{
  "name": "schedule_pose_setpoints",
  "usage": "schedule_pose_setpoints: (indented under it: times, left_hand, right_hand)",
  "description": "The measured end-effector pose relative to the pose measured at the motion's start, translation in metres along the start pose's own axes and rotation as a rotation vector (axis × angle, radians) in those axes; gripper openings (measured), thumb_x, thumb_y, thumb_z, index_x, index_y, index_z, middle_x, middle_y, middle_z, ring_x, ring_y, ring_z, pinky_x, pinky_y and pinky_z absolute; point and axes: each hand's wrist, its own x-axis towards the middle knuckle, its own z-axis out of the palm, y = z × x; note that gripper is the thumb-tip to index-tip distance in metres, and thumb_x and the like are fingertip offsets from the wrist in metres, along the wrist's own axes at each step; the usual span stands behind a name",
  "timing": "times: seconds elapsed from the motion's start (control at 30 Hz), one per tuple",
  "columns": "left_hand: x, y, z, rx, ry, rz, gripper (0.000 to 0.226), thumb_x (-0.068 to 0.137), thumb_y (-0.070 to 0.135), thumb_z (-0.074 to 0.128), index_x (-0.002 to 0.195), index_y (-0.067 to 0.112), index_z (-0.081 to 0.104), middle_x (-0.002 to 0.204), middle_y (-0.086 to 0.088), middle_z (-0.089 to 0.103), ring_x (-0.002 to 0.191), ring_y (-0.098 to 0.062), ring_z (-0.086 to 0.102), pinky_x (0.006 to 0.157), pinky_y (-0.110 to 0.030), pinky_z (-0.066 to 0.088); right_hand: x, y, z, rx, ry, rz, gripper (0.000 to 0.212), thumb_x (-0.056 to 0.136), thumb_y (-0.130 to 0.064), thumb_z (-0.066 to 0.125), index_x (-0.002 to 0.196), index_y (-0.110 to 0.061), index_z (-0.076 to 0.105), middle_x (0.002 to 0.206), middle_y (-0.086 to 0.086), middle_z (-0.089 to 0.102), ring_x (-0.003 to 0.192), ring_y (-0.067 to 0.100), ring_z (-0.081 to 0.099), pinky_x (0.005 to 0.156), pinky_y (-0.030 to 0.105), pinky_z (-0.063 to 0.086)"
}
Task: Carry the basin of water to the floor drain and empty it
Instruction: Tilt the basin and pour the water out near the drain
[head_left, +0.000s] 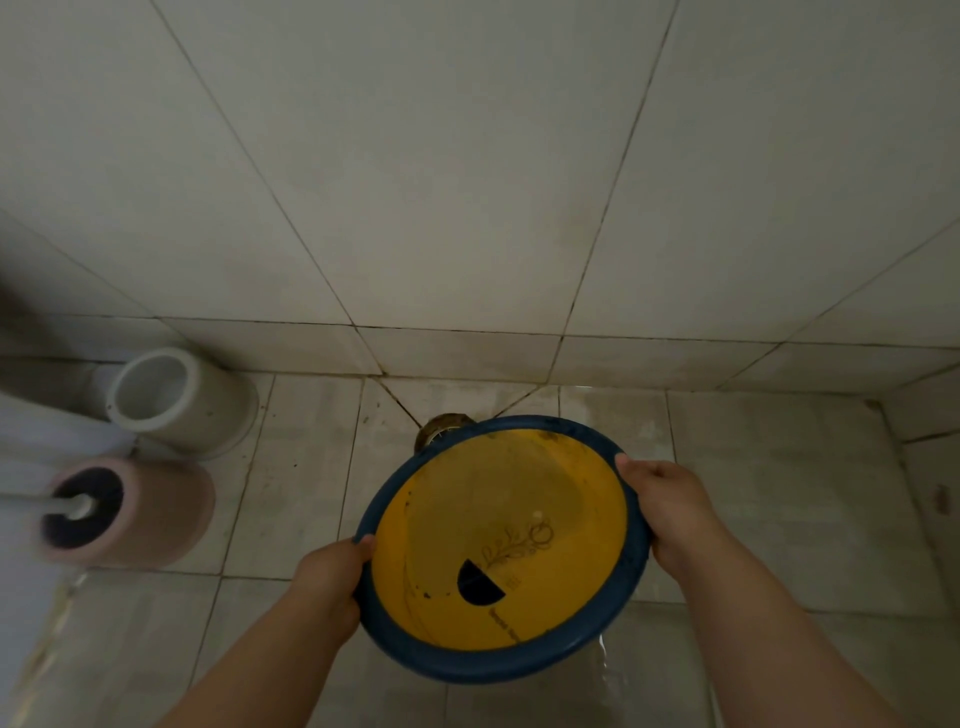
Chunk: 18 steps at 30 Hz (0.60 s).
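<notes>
A round basin (498, 545), yellow inside with a dark blue rim, is held over the tiled floor, tilted away from me towards the wall. My left hand (332, 577) grips its rim at the lower left, and my right hand (670, 504) grips the rim at the upper right. A thin pool of water lies in the basin's far half. The floor drain (441, 428) shows just past the far rim, partly hidden by the basin. The floor tiles (613, 670) to the right of the basin are wet and shiny.
A white cylindrical holder (171, 400) stands at the left by the wall. In front of it sits a pink toilet-brush holder (124, 509) with a white handle sticking out leftwards. Tiled walls meet in the corner behind the drain. A low tiled ledge runs along the right.
</notes>
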Motion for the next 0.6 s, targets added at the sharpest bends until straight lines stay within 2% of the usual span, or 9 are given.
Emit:
schedule_pose_setpoints:
  times: [0.1,0.2,0.43,0.6]
  left_hand:
    - [-0.0006,0.0000,-0.0002,0.000,-0.007,-0.003,0.040,0.096,0.010,0.047,0.132,-0.008,0.048,0.133,-0.029,0.053,0.109,-0.039,0.055,0.096,-0.049,0.042]
    - [-0.0020,0.0006,-0.0003,-0.002,-0.009,0.001,0.039,0.096,0.009,0.047,0.131,-0.008,0.049,0.132,-0.029,0.054,0.098,-0.033,0.053,0.094,-0.048,0.042]
    - [-0.0033,0.0012,0.0006,-0.013,-0.011,0.000,0.039,0.096,0.009,0.048,0.131,-0.008,0.048,0.132,-0.029,0.054,0.096,-0.032,0.052,0.091,-0.046,0.042]
    - [-0.0036,0.0014,0.0010,-0.017,-0.009,-0.001,0.039,0.096,0.008,0.047,0.131,-0.008,0.049,0.132,-0.028,0.054,0.096,-0.033,0.052,0.088,-0.045,0.042]
  right_hand:
    - [0.0008,0.0011,-0.0005,0.010,-0.004,0.013,0.023,0.090,-0.026,0.057,0.077,-0.009,0.064,0.092,0.019,0.069,0.093,0.036,0.065,0.087,0.047,0.053]
    - [0.0016,0.0017,-0.0005,0.012,-0.002,0.015,0.022,0.090,-0.026,0.057,0.077,-0.010,0.064,0.090,0.018,0.069,0.092,0.035,0.065,0.086,0.047,0.053]
    - [0.0029,0.0014,0.0002,0.010,-0.001,0.019,0.022,0.089,-0.027,0.057,0.089,-0.007,0.065,0.098,0.019,0.069,0.093,0.034,0.065,0.085,0.044,0.053]
    - [0.0003,-0.0010,0.0000,0.019,-0.002,0.018,0.019,0.090,-0.025,0.056,0.079,-0.011,0.061,0.088,0.015,0.067,0.090,0.034,0.064,0.082,0.041,0.052]
